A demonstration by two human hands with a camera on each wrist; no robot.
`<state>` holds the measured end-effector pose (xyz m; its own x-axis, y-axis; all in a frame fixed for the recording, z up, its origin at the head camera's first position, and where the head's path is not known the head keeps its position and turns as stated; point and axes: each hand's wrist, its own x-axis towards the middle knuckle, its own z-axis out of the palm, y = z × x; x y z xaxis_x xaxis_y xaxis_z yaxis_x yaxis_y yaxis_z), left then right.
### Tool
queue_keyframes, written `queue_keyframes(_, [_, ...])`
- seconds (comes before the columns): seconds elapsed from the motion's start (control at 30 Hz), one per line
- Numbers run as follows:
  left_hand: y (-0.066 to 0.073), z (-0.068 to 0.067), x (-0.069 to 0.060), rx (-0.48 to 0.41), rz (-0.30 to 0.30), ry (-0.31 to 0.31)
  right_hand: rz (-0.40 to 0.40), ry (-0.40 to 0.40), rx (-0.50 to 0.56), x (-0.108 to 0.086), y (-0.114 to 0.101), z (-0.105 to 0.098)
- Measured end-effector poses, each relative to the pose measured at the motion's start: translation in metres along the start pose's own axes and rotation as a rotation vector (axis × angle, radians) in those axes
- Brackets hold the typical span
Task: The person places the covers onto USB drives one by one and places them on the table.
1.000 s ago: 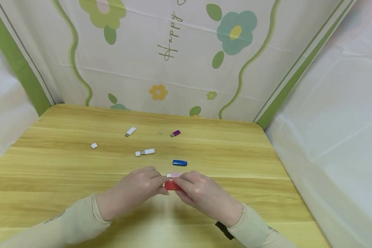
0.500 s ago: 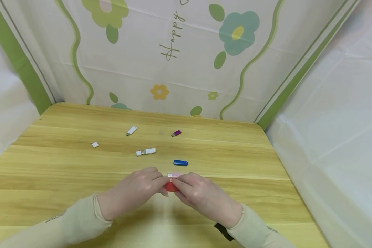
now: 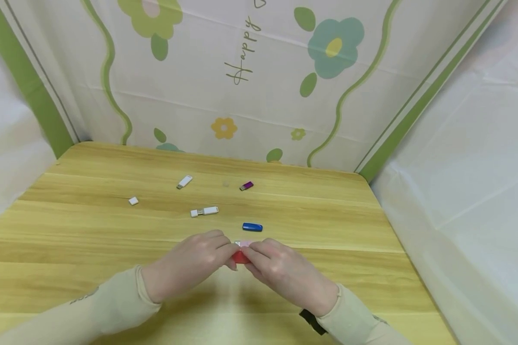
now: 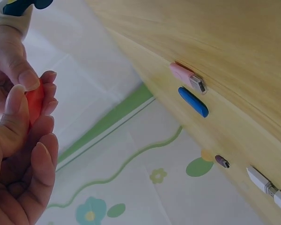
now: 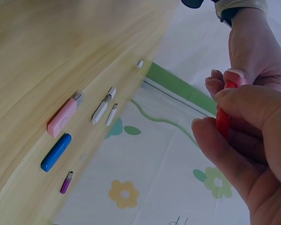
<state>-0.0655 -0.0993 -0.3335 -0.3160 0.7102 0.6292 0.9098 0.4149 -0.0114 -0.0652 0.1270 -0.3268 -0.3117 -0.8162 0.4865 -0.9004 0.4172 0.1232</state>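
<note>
A small red object (image 3: 241, 258) is held between both hands above the table's near part. The left hand (image 3: 190, 266) pinches its left end and the right hand (image 3: 285, 273) its right end, the fingertips of both nearly meeting. In the left wrist view the red piece (image 4: 34, 103) shows between thumbs and fingers; the right wrist view shows it as a narrow red strip (image 5: 223, 112). Fingers cover both ends. Just beyond the hands, a pink USB stick (image 5: 63, 116) with a metal plug lies on the table, beside a blue stick (image 3: 252, 227).
Farther back on the wooden table (image 3: 328, 211) lie a purple USB stick (image 3: 247, 185), a white one (image 3: 184, 181), another white one (image 3: 209, 210) with its cap at the plug end, and a loose white cap (image 3: 133, 201). A flowered curtain (image 3: 190, 81) hangs behind.
The left hand has shifted slightly right, and its fingertips are closer to the right hand's, with less of the red object's left end showing. The whole head view has drifted slightly.
</note>
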Motion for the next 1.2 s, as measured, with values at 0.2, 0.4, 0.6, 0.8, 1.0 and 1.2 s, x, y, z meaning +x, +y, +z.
queue_keyframes(0.2, [-0.003,0.004,0.005,-0.037,-0.012,-0.026,0.016,0.015,0.047,-0.003,0.005,0.002])
queue_keyframes(0.4, [-0.016,0.016,0.016,-0.114,-0.094,-0.11,0.062,-0.005,0.138,-0.006,0.023,0.007])
queue_keyframes(0.6, [-0.041,0.035,0.035,-0.205,-0.198,-0.232,0.166,-0.088,0.202,-0.005,0.051,0.013])
queue_keyframes(0.8, [-0.068,0.057,0.055,-0.215,-0.298,-0.356,0.283,-0.183,0.25,-0.005,0.083,0.026])
queue_keyframes(1.0, [-0.092,0.078,0.069,-0.212,-0.393,-0.481,0.348,-0.242,0.24,-0.002,0.109,0.041])
queue_keyframes(1.2, [-0.111,0.098,0.076,-0.19,-0.447,-0.547,0.435,-0.341,0.215,0.0,0.13,0.057])
